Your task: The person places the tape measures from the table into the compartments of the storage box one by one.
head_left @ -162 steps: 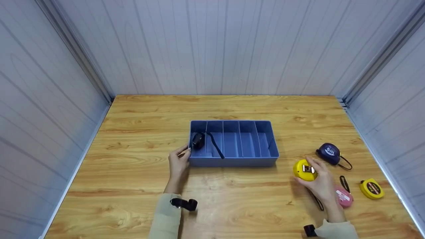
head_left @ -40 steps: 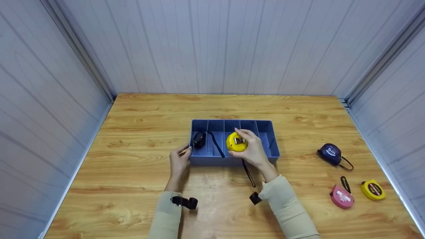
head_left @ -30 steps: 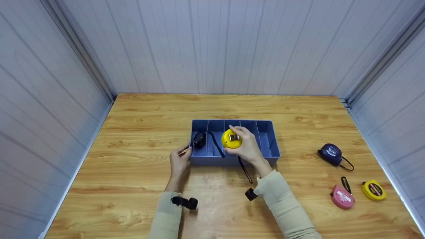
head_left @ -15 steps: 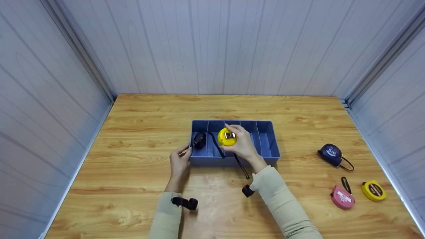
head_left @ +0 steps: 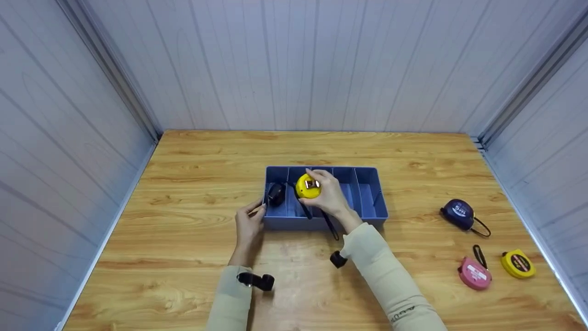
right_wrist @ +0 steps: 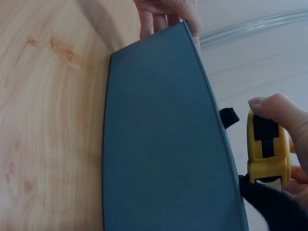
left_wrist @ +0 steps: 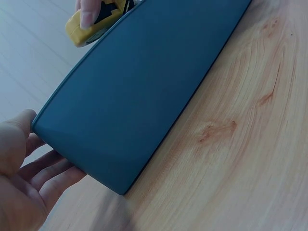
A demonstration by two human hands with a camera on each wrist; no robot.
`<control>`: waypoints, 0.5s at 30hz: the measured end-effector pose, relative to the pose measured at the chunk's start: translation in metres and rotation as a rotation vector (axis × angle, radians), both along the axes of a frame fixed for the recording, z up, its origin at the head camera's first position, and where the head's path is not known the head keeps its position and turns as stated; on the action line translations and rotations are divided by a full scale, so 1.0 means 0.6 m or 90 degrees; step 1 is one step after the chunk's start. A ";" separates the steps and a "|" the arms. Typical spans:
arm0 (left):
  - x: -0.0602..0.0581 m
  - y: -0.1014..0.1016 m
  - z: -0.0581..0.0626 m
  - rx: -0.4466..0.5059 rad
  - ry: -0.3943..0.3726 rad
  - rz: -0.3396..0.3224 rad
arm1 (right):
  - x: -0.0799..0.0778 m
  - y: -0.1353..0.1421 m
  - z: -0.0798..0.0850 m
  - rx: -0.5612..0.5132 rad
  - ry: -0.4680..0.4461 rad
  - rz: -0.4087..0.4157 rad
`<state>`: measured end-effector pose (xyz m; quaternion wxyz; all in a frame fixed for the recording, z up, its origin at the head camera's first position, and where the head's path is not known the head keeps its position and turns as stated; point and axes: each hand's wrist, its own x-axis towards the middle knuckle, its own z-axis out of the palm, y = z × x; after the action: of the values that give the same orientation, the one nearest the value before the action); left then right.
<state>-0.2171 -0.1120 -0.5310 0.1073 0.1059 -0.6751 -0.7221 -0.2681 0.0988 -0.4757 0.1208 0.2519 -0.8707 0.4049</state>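
Right hand (head_left: pixel 327 193) is clamping thumb and fingers around a yellow tape measure (head_left: pixel 302 187), which is hanging in the air above the blue tray (head_left: pixel 294 224), roughly over the second compartment from the left. Left hand (head_left: pixel 248 225) is gripping the tray's left end, thumb at the rim and fingers against the outer wall. Below the right hand, the tape's wrist strap (head_left: pixel 330 226) is dangling across the front rim. Just left of the tape, a black object (head_left: pixel 276 194) is lying in the end compartment, its own black strap (head_left: pixel 304 210) trailing over the same rim near the right hand.

The likeliest trouble is the two straps tangling, since they are hanging close together. The case could also be landing on a divider if the right hand is releasing it off-centre, or the tray could be sliding if the left hand is loosening.

The tape measure is showing a rounded, glossy case, a shiny metal clip catching light on its face, and dark panels along its edge.
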 end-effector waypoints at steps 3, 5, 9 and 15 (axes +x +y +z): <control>-0.001 0.000 -0.001 0.002 -0.006 -0.001 | -0.004 -0.004 0.000 0.003 -0.007 0.001; 0.000 0.000 -0.001 0.001 -0.010 -0.001 | -0.007 -0.005 0.000 0.008 -0.012 0.002; 0.001 0.000 -0.001 -0.004 -0.013 -0.001 | -0.012 -0.007 -0.002 0.020 -0.024 0.000; 0.001 -0.001 -0.001 -0.028 -0.008 0.002 | -0.016 -0.008 -0.006 0.033 -0.025 -0.004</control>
<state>-0.2166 -0.1124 -0.5314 0.1067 0.1091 -0.6916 -0.7060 -0.2775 0.0942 -0.4793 0.0984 0.2442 -0.8839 0.3864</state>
